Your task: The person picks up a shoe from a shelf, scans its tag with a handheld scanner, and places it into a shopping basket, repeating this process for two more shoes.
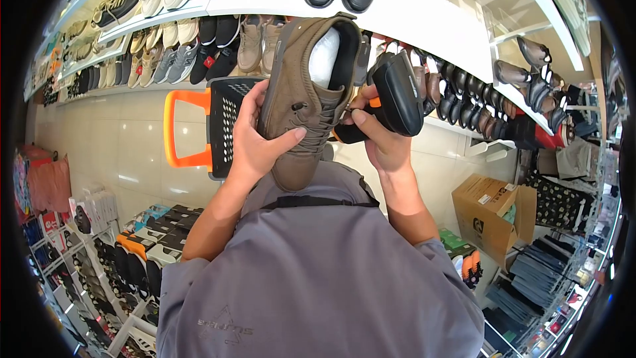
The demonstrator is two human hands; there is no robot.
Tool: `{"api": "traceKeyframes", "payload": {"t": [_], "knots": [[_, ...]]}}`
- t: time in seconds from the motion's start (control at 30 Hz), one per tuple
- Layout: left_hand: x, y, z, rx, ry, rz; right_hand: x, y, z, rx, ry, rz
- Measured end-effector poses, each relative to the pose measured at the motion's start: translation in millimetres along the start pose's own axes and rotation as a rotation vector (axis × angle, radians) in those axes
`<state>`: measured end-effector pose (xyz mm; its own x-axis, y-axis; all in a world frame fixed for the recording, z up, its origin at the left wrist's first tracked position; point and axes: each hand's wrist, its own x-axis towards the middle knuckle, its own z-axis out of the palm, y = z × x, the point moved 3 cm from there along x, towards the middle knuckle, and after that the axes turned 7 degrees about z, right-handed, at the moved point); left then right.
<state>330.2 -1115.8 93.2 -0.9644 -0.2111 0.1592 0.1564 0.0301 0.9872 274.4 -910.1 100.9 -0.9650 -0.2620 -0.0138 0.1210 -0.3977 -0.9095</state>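
Observation:
A brown lace-up shoe (291, 99) with a dark lining and white stuffing inside is held in front of my chest, its toe toward me. My left hand (255, 139) grips its left side, with the thumb across the laces. At the shoe's right side, my right hand (381, 126) is closed around a black handheld device (399, 93) with an orange button. The fingertips of that hand also meet near the shoe's edge; whether they pinch something small there cannot be made out.
Ahead, a white shelf (424, 10) bears shoes, with more rows below it. A black basket (224, 119) with an orange handle (171, 129) stands left of the shoe. An open cardboard box (487, 215) is at the right, near folded jeans (530, 285). Shoe racks stand at the lower left.

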Motion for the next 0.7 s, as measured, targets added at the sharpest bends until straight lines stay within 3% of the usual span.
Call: {"api": "traceKeyframes", "payload": {"t": [0.3, 0.5, 0.7], "knots": [[3, -10, 1, -0.128, -0.038, -0.012, -4, -9, 3, 0.203, -0.075, 0.04], [2, -21, -3, -0.436, -0.044, -0.165, -6, -20, 4, 0.061, -0.077, -0.018], [6, -10, 0, -0.401, -0.096, -0.135, -3, -29, 13, -0.098, 0.008, -0.035]]}}
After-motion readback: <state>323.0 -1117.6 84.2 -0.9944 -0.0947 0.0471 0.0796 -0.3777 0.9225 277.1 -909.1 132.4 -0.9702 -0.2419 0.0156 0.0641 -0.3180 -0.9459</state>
